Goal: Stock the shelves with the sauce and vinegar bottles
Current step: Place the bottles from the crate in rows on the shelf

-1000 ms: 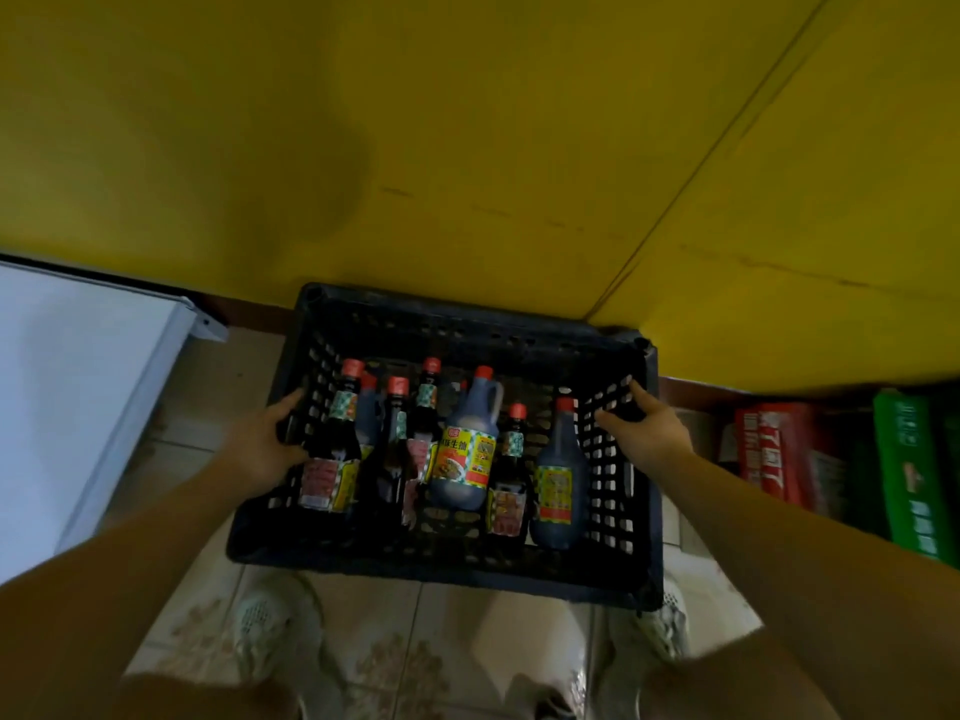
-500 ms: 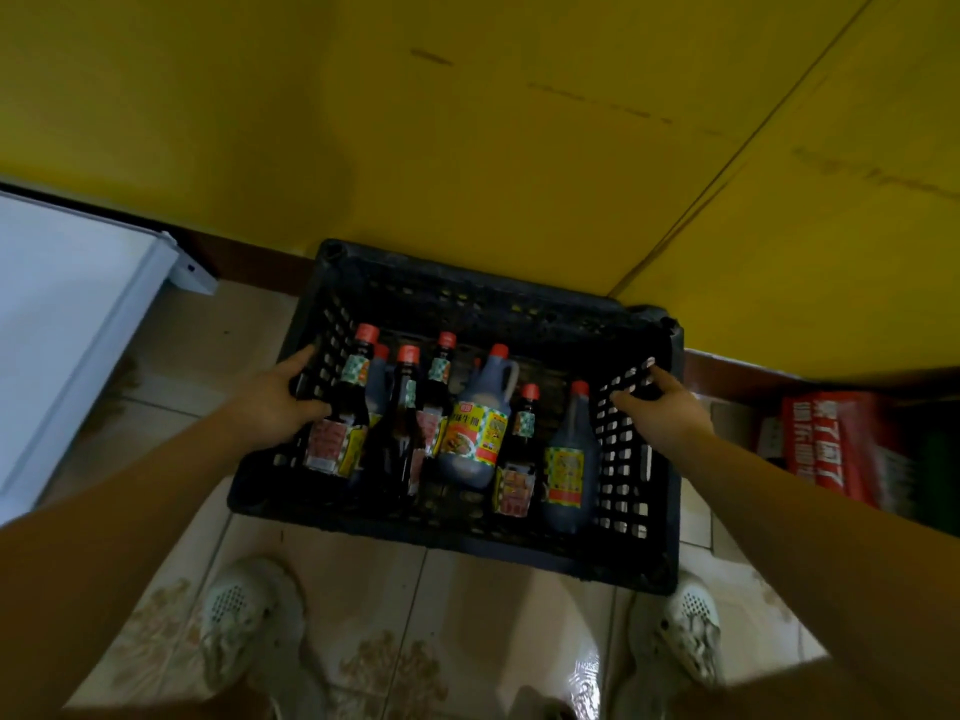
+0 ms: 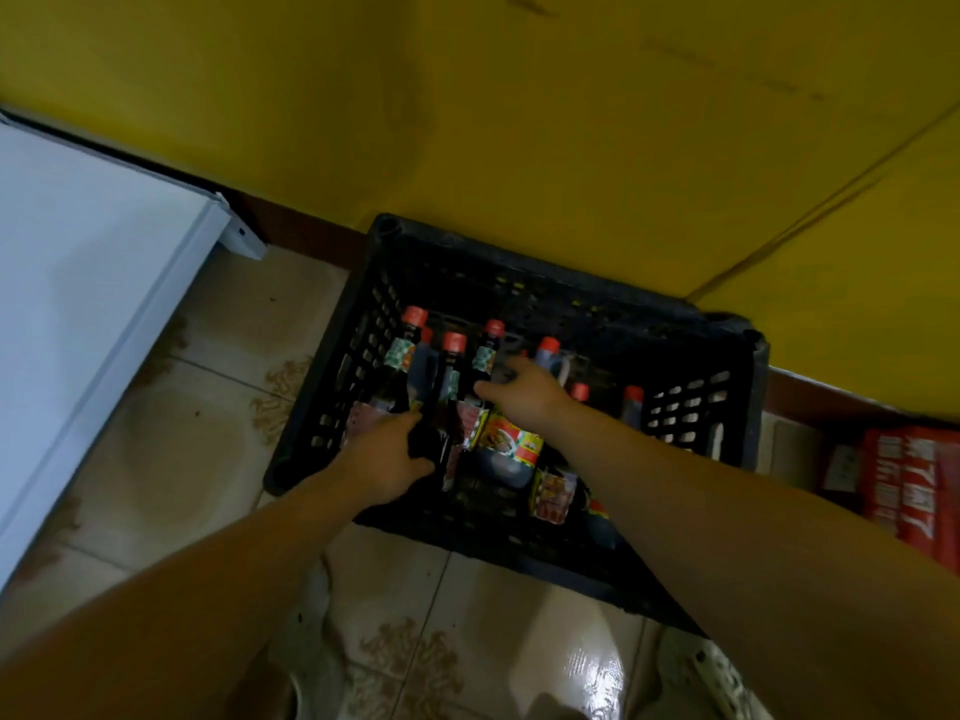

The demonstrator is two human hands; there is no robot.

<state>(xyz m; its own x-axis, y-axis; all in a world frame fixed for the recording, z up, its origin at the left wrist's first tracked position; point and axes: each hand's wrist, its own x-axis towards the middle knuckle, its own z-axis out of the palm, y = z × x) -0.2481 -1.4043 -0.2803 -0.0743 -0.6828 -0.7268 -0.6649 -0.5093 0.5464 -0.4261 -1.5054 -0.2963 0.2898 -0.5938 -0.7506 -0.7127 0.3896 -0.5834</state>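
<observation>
A black plastic crate point(image 3: 727, 407) stands on the tiled floor against the yellow wall. Several dark sauce and vinegar bottles with red caps point(image 3: 414, 317) stand in it, along with a jug with a yellow and red label point(image 3: 511, 440). Both my hands are inside the crate. My left hand point(image 3: 382, 462) wraps around the lower body of a dark bottle point(image 3: 451, 387) on the left side. My right hand point(image 3: 524, 394) lies over the jug's shoulder, thumb and fingers curved around something dark among the bottle necks. Its grasp is hidden.
A white appliance point(image 3: 88, 304) fills the left side. Red cartons point(image 3: 909, 491) stand on the floor at the right, next to the crate. My light shoes point(image 3: 711, 678) show at the bottom on the glossy tiles. The yellow wall point(image 3: 519, 122) rises right behind the crate.
The crate came down onto the floor. Both hands left its side walls and moved inside among the bottles, the left onto a dark bottle, the right over the jug.
</observation>
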